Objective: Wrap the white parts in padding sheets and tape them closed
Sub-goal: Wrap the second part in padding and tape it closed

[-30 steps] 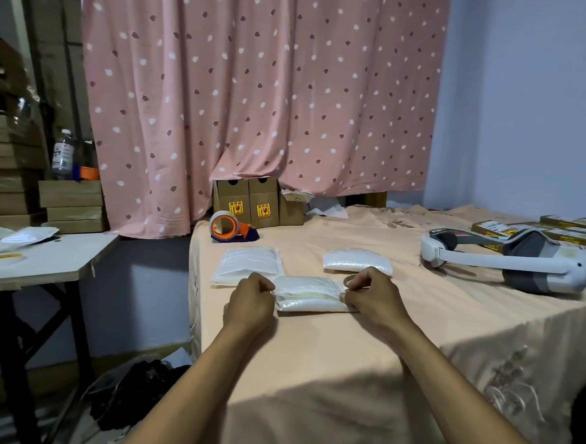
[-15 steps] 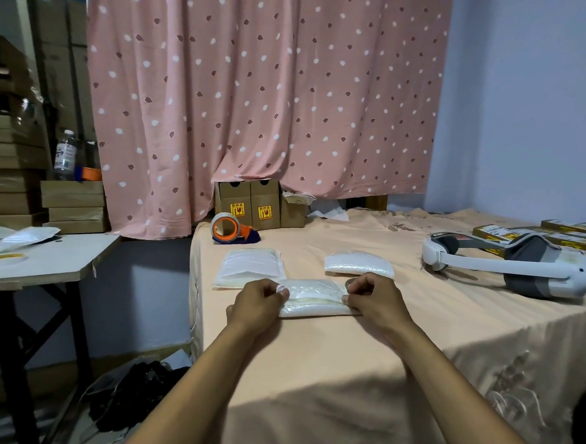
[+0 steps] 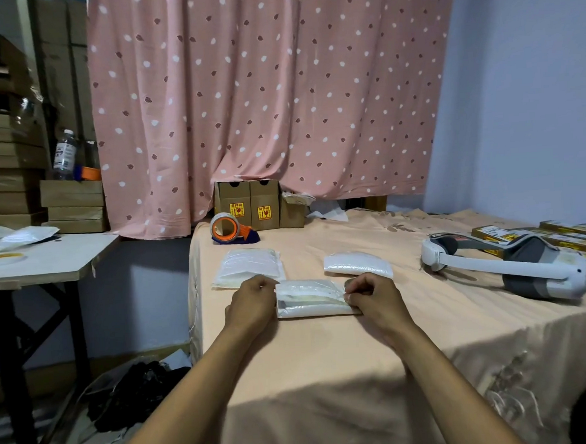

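Just below the middle of the frame, a flat, glossy white padding-sheet bundle lies on the peach cloth-covered table, with a pale part showing faintly through its folds. The left hand has its fingers curled around the bundle's left end, and the right hand pinches the right end between thumb and bent fingers; both forearms reach in from the bottom edge. Just above the left hand sits a loose stack of thin white padding sheets, and just above the right hand lies a plump, closed white wrapped packet. Higher up, near the table's far edge, an orange and dark blue tape dispenser stands beside small brown cardboard boxes with yellow labels, under a pink dotted curtain. At the right of the frame rests a white and grey headset. At the left stands a pale wooden side table.
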